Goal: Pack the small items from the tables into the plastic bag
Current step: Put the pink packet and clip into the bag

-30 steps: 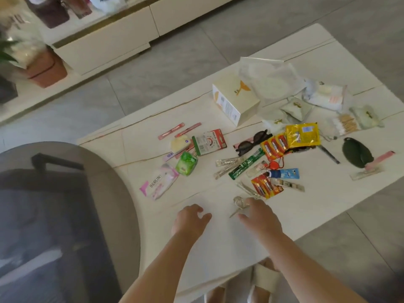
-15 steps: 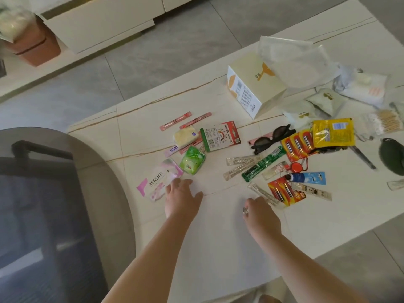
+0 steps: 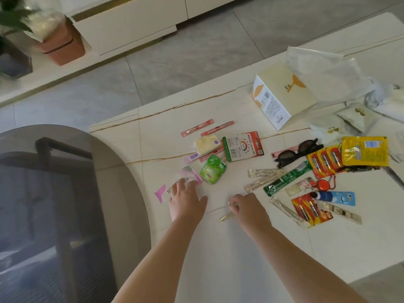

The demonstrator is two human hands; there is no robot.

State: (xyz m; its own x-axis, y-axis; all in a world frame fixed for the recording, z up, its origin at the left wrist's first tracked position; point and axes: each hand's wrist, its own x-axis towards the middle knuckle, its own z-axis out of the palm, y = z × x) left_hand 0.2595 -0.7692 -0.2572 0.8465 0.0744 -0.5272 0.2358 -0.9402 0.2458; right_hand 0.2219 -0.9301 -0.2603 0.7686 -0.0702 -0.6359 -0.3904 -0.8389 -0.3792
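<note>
while the left hand (image 3: pixel 185 201) was out on bare surface a second ago, it has since slid toward ten o'clock and now lies on the pink-and-white packet (image 3: pixel 175 189), fingers spread flat over it – a released grip, pressing rather than grasping. the right hand (image 3: pixel 246 207) has kept its place near the middle of the white surface (image 3: pixel 284 248), its grip pinched on a small shiny clip (image 3: pixel 228 215) whose end hangs out toward seven o'clock. so one item is in hand and a second is about to be taken; nothing looks packed yet. the plastic bag (image 3: pixel 321 68) lies crumpled at the far edge, at about two o'clock from the hands, behind the cream box (image 3: pixel 282 99) – well apart from both. the batteries (image 3: pixel 323 160), sunglasses (image 3: pixel 299 152) and green sachet (image 3: pixel 213 169) lie untouched.
</note>
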